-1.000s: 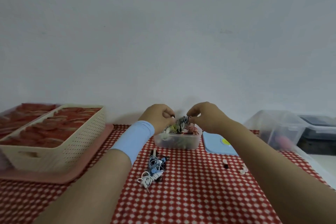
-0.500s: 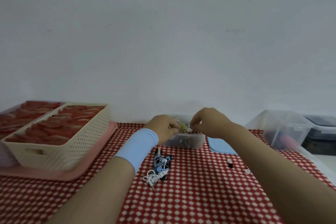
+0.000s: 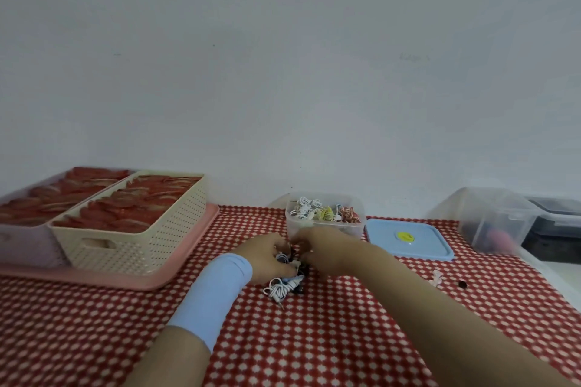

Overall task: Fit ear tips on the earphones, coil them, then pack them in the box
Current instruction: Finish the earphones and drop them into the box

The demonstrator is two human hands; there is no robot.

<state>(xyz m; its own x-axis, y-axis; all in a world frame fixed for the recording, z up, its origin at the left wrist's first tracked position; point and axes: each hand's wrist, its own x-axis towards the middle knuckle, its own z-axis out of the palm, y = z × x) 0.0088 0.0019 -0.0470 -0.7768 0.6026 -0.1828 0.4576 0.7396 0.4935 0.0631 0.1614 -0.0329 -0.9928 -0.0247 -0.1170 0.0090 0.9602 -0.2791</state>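
Note:
A small clear plastic box (image 3: 325, 226) at the back of the table holds several coiled earphones (image 3: 323, 213) in white, yellow and red. In front of it a tangle of loose earphones (image 3: 284, 285) in white, blue and black lies on the red checked cloth. My left hand (image 3: 262, 258), with a light blue wristband, and my right hand (image 3: 327, 248) meet over the top of this pile, fingers curled down into the cords. What exactly each hand pinches is hidden by the fingers. A white ear tip (image 3: 436, 277) and a black ear tip (image 3: 462, 284) lie to the right.
The box's blue lid (image 3: 408, 239) lies beside it on the right. A cream basket (image 3: 132, 229) of red packets stands on a pink tray (image 3: 176, 276) at the left, a second container of red packets behind it. A clear bin (image 3: 490, 220) and a dark one (image 3: 556, 223) stand at the right.
Both hands left the clear box, where they set down a coiled earphone, and came down toward me onto the loose pile. The view has tilted and shifted.

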